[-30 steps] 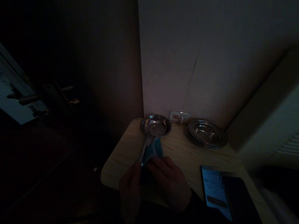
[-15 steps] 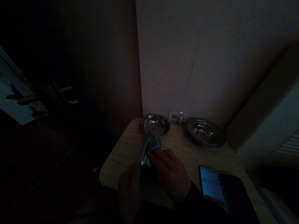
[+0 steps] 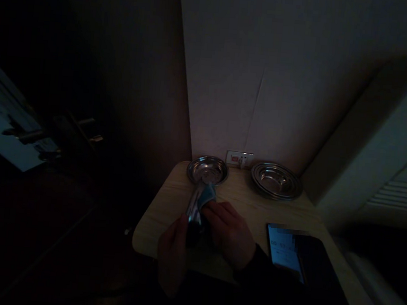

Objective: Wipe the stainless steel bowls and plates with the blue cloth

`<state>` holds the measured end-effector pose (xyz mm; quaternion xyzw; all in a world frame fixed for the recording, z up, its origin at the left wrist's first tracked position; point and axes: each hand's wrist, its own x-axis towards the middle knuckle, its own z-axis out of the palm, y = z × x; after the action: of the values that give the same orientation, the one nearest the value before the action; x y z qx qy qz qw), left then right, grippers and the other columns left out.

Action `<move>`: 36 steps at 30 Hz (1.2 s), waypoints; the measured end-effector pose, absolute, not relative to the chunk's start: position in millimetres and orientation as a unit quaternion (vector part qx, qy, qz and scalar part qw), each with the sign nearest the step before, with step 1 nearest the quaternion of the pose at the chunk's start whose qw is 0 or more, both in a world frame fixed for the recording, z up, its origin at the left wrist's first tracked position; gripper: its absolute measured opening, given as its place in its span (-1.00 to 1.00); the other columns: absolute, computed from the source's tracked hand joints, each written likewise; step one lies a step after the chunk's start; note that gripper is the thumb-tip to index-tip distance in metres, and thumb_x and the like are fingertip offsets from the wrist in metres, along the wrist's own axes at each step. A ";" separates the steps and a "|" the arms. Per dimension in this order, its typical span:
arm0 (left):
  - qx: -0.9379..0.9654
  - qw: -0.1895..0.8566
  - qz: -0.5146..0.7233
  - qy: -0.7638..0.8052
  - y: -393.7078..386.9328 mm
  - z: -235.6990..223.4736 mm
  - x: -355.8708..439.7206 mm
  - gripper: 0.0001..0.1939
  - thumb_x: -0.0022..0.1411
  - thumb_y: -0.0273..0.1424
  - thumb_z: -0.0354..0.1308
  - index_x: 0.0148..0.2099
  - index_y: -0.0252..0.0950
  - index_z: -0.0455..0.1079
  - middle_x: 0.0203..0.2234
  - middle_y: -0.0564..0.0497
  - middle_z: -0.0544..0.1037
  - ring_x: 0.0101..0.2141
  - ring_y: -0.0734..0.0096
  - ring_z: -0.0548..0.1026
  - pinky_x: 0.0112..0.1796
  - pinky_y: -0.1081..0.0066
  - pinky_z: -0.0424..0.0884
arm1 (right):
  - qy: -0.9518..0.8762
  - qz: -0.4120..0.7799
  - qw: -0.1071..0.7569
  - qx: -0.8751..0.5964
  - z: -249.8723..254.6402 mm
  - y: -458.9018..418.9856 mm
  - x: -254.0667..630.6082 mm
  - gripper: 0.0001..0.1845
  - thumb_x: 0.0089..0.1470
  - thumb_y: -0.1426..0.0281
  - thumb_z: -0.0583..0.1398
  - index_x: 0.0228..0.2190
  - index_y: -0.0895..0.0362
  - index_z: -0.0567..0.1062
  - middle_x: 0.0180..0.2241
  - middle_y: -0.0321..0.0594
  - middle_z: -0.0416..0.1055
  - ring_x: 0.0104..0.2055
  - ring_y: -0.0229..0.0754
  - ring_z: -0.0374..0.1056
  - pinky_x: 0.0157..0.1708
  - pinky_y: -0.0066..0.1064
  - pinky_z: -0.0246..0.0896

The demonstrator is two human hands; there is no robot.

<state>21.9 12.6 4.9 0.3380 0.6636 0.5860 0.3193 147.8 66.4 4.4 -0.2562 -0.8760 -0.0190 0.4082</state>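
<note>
My left hand [image 3: 172,254] pinches the near edge of a shiny metal dish [image 3: 194,211], which is tilted and seen nearly edge-on, so its full shape is hard to make out in the dim light. A blue cloth [image 3: 207,194] is in my right hand [image 3: 231,231], its fingers closed on it and pressing it against the dish. Just behind, a round stainless steel plate [image 3: 208,170] lies on the wooden tabletop [image 3: 160,215]. The lower part of the dish is lost in shadow.
A stack of stainless steel plates [image 3: 275,181] stands at the back right. A wall socket [image 3: 239,159] with a plug sits behind the table. On the right lie a lit phone [image 3: 284,249] and a dark flat case [image 3: 324,272]. A door handle [image 3: 87,121] shows at left.
The view has shifted slightly, so everything sits a little further left. Both hands keep their hold, and the dish appears turned slightly, with more of its shiny surface showing.
</note>
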 end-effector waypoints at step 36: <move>0.185 0.389 0.658 0.617 20.6 4.1 7.8 -0.51 -0.03 0.01 0.14 -0.32 -0.35 0.47 -0.43 -0.04 0.55 -0.34 0.27 0.48 -0.33 0.37 0.36 | -0.814 0.063 0.483 -0.317 -36.2 36.2 128.3 -0.68 0.11 0.51 0.04 -0.09 0.11 0.41 -0.18 -0.07 0.38 -0.18 -0.13 0.34 -0.27 -0.31 0.39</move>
<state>7.8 20.6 4.1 0.1850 0.6174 0.6584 0.3887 128.3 36.2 -36.2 -0.3168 -0.8136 0.0634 0.4833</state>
